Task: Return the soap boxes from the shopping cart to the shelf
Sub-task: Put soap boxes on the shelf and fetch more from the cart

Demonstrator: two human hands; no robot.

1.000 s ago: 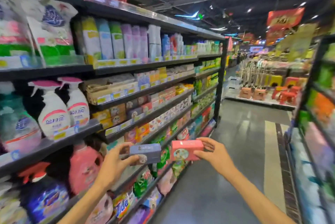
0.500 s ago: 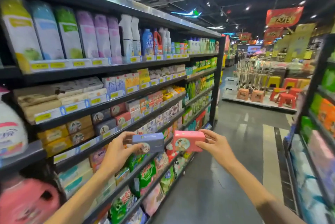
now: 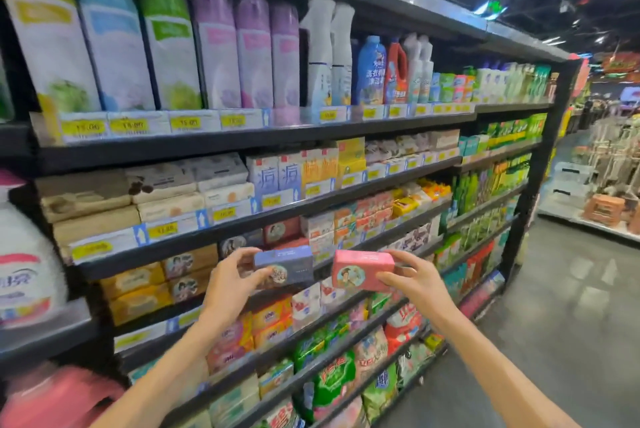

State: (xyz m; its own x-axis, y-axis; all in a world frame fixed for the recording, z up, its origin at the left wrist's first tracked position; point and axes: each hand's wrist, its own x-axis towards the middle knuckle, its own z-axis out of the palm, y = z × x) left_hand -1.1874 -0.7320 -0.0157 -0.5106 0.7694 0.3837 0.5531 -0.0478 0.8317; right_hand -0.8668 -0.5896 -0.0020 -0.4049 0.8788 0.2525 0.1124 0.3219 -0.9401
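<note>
Left hand (image 3: 232, 277): grips the blue soap box (image 3: 284, 266) by its left end, thumb underneath, fingers curled over the top.
Right hand (image 3: 410, 277): grips the pink soap box (image 3: 363, 270) by its right end, thumb on the front face, fingers wrapped behind.
Box positions: both held in the air in front of the shelving (image 3: 242, 141), side by side and just apart; blue at 9 o'clock of pink.
Likely slot: matching dark and red boxes with round portrait labels (image 3: 280, 230) on the tier at 12 o'clock of the blue box; exact gap not readable through the blur.
Handling, judged: light, stiff cardboard around a solid bar; smooth printed faces, somewhat slippery; corners prone to denting if squeezed hard.
Hold, judged: pinch across the short ends or the long narrow sides, leading end kept free to slide onto the tier.
Risk, judged: knocking neighbouring stacked boxes while sliding in.
Shopping cart: not in view.
</note>
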